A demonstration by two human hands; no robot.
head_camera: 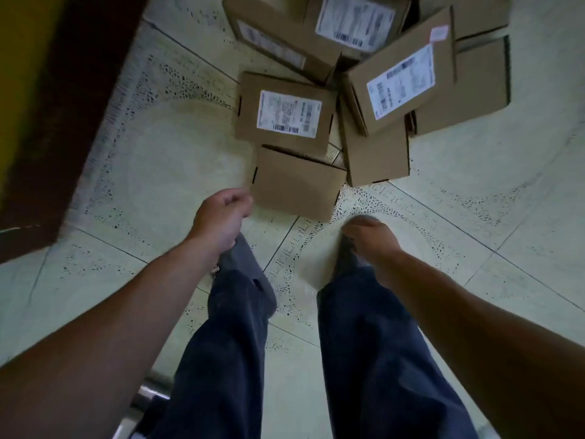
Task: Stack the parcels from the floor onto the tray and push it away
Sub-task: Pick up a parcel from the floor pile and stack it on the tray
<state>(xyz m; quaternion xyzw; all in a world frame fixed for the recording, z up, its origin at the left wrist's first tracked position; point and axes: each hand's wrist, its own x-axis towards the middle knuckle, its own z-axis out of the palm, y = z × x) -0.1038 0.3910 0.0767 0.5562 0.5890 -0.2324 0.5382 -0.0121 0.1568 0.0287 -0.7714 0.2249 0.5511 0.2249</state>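
Observation:
Several brown cardboard parcels lie in a loose heap on the tiled floor ahead of my feet. The nearest is a plain parcel (296, 185). Behind it lies a labelled parcel (285, 114), and a tilted labelled parcel (403, 71) leans to the right. My left hand (223, 217) hangs with loosely curled fingers just left of the plain parcel's near corner and holds nothing. My right hand (372, 236) hangs below and right of that parcel, fingers curled down, empty. The tray is not clearly in view.
A dark brown door frame (60, 115) runs along the left side, with a yellow surface beyond it. My legs in dark trousers (234, 343) fill the lower middle. A metal part (148, 397) shows at the bottom left. Pale patterned floor tiles (474, 217) lie to the right.

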